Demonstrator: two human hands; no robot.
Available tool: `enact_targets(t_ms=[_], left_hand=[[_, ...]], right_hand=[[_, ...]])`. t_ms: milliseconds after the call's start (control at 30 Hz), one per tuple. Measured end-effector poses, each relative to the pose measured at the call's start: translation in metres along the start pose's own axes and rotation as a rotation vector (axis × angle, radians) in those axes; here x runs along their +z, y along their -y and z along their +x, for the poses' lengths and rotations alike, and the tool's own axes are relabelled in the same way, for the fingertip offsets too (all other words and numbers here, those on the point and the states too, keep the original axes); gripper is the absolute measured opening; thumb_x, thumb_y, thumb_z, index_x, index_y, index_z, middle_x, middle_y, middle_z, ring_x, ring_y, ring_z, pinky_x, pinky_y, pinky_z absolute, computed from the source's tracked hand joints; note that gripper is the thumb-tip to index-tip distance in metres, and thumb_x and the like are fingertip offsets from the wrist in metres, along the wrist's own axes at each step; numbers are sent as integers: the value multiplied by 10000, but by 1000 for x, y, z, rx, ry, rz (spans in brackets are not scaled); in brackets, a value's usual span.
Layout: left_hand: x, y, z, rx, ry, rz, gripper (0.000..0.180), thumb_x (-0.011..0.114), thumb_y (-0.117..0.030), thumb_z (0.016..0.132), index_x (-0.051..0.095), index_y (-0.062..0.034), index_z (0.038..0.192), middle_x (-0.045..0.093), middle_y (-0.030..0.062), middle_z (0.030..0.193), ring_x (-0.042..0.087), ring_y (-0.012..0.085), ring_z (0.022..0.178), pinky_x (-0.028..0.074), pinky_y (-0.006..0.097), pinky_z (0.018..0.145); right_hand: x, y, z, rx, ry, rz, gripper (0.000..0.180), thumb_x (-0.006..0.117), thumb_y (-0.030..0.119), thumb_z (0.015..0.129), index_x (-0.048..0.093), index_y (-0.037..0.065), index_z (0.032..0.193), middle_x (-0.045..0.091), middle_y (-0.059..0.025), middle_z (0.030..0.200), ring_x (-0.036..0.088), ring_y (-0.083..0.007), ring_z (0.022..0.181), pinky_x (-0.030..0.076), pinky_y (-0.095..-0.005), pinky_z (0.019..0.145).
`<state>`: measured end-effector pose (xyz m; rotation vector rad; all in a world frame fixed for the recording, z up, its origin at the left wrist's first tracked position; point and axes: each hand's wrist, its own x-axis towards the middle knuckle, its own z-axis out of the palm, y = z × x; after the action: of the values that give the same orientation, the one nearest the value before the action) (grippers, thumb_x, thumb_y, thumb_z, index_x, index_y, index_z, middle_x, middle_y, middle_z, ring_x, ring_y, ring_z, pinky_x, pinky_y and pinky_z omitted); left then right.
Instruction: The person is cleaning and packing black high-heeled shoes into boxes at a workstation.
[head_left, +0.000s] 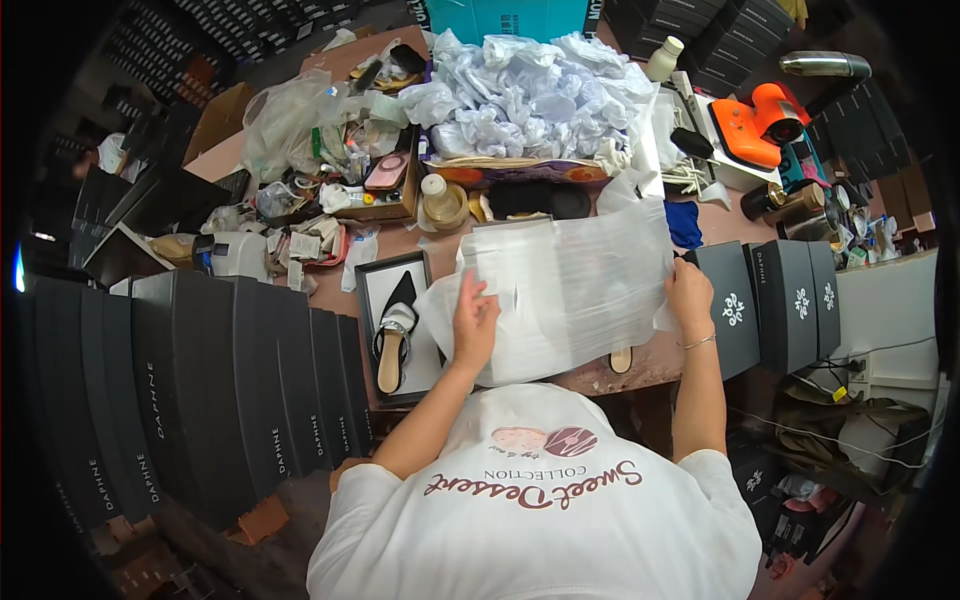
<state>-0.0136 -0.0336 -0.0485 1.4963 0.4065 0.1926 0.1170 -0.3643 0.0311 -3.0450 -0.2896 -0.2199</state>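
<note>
A sheet of thin white tissue paper (590, 290) spreads across the table in front of me, its surface wrinkled. My right hand (690, 298) is closed on its right edge, fingers pinching it. At the left side of the sheet, my left hand (474, 325) touches the paper with its fingers raised and apart. Just left of it, a black pointed slip-on shoe (391, 350) with a silvery band lies in an open shoe box (365, 290). Below the sheet's lower right edge shows a tan insole end (621, 359), the rest hidden.
Dark shoe boxes (200, 390) line the left, with more boxes (780, 300) at the right. Behind the paper sits a carton heaped with crumpled white tissue (540, 95). A bottle (437, 205), an orange device (755, 130) and a cluttered tray (385, 195) stand around it.
</note>
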Motion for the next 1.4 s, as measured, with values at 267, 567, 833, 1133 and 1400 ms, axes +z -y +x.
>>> enact_targets(t_ms=[267, 567, 833, 1133, 1400], left_hand=[[-26, 18, 1, 106, -6, 645, 647, 609, -326, 867, 364, 24, 1352, 410, 262, 1339, 398, 397, 1240, 326, 412, 1045], [-63, 14, 24, 333, 246, 1032, 451, 571, -233, 878, 484, -3, 1256, 500, 245, 1226, 457, 422, 1150, 367, 424, 992], [-30, -11, -11, 220, 26, 757, 489, 607, -186, 826, 488, 28, 1249, 454, 291, 1284, 408, 434, 1214, 358, 443, 998], [-36, 11, 10, -34, 108, 784, 299, 493, -172, 813, 563, 92, 935, 604, 318, 838, 595, 461, 847, 452, 488, 770], [-60, -72, -25, -271, 214, -161, 454, 512, -195, 856, 477, 55, 1232, 585, 159, 1124, 586, 215, 972, 462, 335, 825]], right_hand=[[-49, 85, -7, -233, -216, 121, 696, 667, 33, 711, 390, 22, 1349, 398, -229, 1338, 399, -380, 1222, 303, -492, 1039], [115, 201, -56, -476, 621, 204, 1063, 820, 380, 606, 226, 123, 1449, 158, -257, 1481, 127, -443, 1379, 201, -641, 1044], [125, 204, -58, -427, 671, 331, 986, 810, 326, 636, 266, 75, 1418, 165, -280, 1470, 131, -462, 1371, 214, -628, 1046], [-20, 168, -36, -344, 64, 346, 820, 714, 352, 764, 325, -43, 1368, 299, -316, 1398, 302, -473, 1296, 263, -485, 1074], [31, 159, -59, 290, 816, 1888, 938, 599, 356, 842, -28, 88, 1485, 228, -182, 1488, 293, -266, 1342, 244, -338, 1096]])
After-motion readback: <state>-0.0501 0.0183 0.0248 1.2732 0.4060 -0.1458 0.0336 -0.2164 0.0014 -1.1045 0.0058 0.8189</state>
